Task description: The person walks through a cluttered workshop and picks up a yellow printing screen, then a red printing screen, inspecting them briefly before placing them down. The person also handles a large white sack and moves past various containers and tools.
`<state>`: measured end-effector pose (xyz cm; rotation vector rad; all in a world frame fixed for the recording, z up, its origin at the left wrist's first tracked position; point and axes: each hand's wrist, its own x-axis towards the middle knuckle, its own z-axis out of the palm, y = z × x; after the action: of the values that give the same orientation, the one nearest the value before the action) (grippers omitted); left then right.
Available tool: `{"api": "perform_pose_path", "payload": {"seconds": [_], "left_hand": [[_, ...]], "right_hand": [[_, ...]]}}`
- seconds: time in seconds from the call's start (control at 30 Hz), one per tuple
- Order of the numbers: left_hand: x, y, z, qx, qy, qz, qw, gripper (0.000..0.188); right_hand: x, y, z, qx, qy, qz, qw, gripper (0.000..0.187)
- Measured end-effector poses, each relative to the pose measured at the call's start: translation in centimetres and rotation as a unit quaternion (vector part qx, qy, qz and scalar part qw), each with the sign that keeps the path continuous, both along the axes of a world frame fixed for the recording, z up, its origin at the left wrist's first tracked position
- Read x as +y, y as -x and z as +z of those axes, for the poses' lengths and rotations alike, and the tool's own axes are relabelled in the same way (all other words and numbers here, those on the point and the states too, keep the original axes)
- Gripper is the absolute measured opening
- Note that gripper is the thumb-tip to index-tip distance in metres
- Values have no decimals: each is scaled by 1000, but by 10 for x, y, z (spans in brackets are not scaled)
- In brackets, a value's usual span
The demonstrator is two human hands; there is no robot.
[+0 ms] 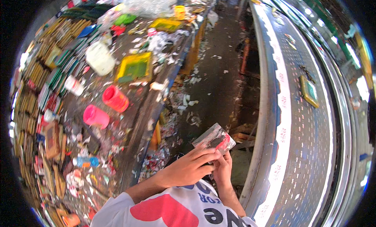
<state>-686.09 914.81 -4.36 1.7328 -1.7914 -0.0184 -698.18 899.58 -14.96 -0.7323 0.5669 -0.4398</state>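
Observation:
A small flat rectangular piece (pixel 214 139), silvery grey with black and red patches, is held up in front of my body. It looks like a card or a thin packet; its exact kind I cannot make out. My left hand (pixel 192 166) reaches over its near edge, fingers bent and pressed together against it. My right hand (pixel 223 169) grips its lower corner from the right, with the thumb against it and the other fingers mostly hidden behind. The two hands touch or nearly touch at this edge.
A littered table at left bears a pink cup (pixel 96 117), a red cup (pixel 115 98), a yellow tray (pixel 135 67), a whitish jug (pixel 100 58), a blue-labelled bottle (pixel 85 162) and stacked wooden pieces (pixel 37 74). At right runs a conveyor belt (pixel 301 141) carrying a gold-framed piece (pixel 309 90).

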Motion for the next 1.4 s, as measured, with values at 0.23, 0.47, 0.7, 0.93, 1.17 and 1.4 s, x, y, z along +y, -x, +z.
{"api": "perform_pose_path", "payload": {"seconds": [0.23, 0.47, 0.7, 0.93, 1.17, 1.4], "left_hand": [[-60, -100, -53, 154, -41, -58, 986, 24], [-152, -246, -69, 174, 34, -34, 984, 22], [-194, -385, -60, 207, 28, 17, 978, 16], [-235, -441, -63, 245, 27, 96, 964, 8], [-303, -488, -76, 312, -34, 210, 926, 10], [-431, -566, -72, 309, 12, 296, 904, 10]], "right_hand": [[-87, -80, -5, -88, -60, -73, 992, 42], [-166, -230, -17, -108, -97, -37, 989, 53], [-246, -389, 11, -110, -62, 5, 992, 58], [-288, -480, -13, -71, -157, 37, 984, 48], [-362, -579, -31, -81, -216, 154, 961, 48], [-489, -680, -18, -117, -199, 227, 946, 47]]}}
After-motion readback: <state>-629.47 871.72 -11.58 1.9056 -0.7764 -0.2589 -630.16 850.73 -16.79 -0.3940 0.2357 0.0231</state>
